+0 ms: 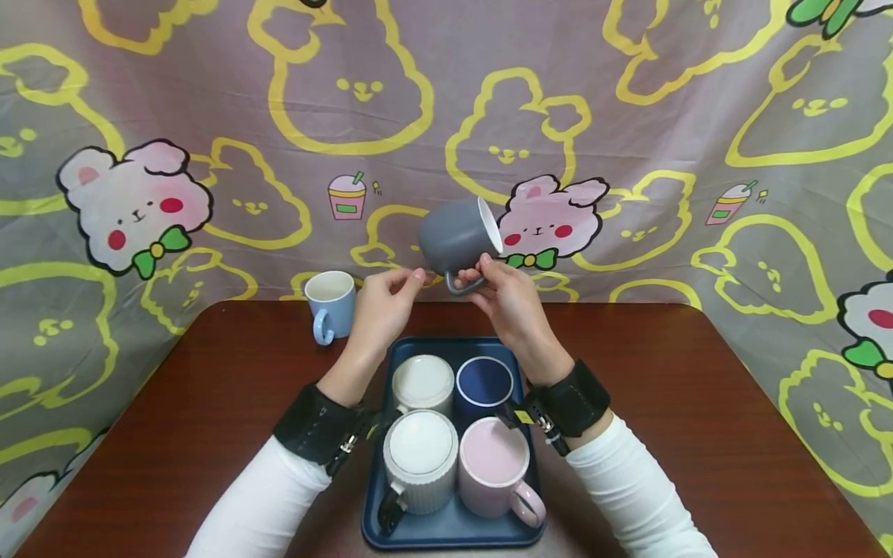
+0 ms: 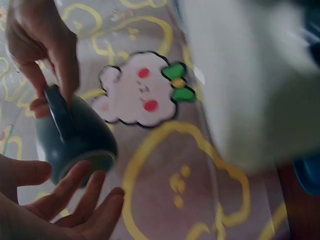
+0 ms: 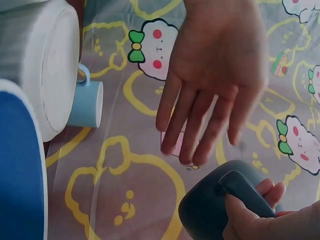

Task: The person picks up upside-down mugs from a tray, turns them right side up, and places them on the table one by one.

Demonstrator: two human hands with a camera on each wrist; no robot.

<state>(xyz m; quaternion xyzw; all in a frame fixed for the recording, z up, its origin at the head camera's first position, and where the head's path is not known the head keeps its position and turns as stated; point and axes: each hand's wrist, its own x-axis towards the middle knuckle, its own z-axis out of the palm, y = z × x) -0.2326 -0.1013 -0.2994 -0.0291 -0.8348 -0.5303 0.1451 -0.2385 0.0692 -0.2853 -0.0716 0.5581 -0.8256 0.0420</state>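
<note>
The tray (image 1: 446,531) lies at the near edge of the table (image 1: 698,434) and holds four mugs: a ribbed white mug (image 1: 421,461) and a pink mug (image 1: 494,465) in front, a second white mug (image 1: 422,384) and a navy mug (image 1: 484,384) behind. Above the tray's far end, the right hand (image 1: 505,298) grips the handle of the grey mug (image 1: 456,236), which is matte dark grey, white inside and tilted sideways. The left hand (image 1: 384,306) is open, with straight fingers; the left wrist view shows the fingertips (image 2: 90,172) at the mug's base. A light blue mug (image 1: 329,306) stands at the far edge.
</note>
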